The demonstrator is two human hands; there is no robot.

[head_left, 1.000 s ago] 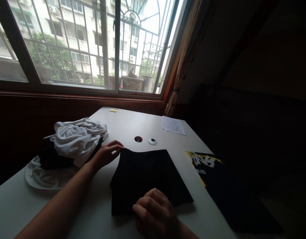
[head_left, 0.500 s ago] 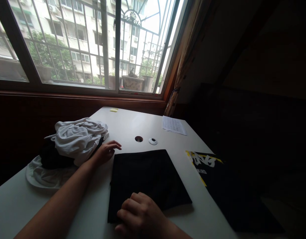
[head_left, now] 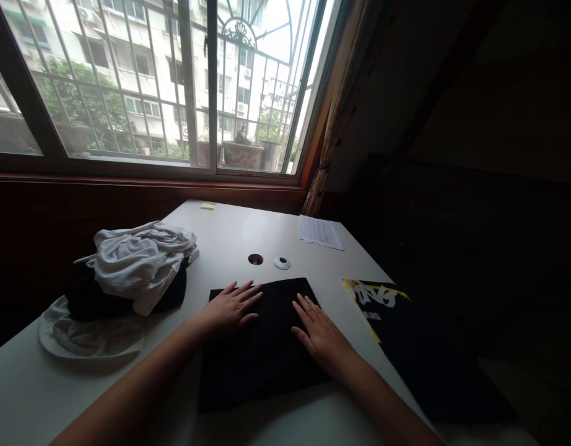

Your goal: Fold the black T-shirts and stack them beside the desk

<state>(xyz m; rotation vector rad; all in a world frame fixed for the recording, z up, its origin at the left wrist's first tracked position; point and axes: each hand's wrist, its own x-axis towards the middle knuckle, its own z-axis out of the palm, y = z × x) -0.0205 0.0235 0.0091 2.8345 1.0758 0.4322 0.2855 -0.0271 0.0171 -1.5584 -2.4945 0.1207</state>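
A black piece of cloth, folded into a flat, roughly four-sided shape, lies on the white table in front of me. My left hand rests flat on its upper left part, fingers spread. On the upper right part lies my right hand, palm down with the fingers stretched out. Neither hand grips anything. Left of the cloth is a heap of crumpled clothes, a white garment over a black one, with a pale hat-like item below them.
A dark garment with white and yellow print hangs over the table's right edge. Farther back are a round hole, its white cover, printed papers and a yellow note. A barred window stands behind the table.
My left hand has moved right from beside the cloth onto it. My right hand has gone from the cloth's near edge up to its far right part, its curled fingers now straightened.
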